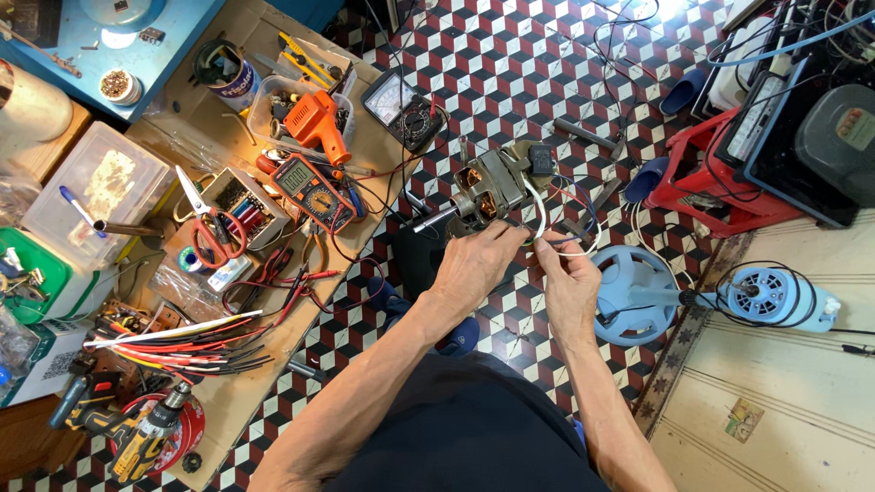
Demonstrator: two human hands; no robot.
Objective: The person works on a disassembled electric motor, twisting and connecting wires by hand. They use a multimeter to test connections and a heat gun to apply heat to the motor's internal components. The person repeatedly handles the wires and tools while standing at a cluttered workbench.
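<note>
Fan motor (489,187) lies just beyond both hands, shaft pointing left. Left hand (474,264) nearer, fingers closed on wires (540,214); right hand (567,278) fingers pinch same wires.

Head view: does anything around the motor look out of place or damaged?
The motor sits bare, out of any housing, its coloured wires hanging loose where the left hand and right hand pinch them. A blue fan housing lies apart on the floor.
</note>
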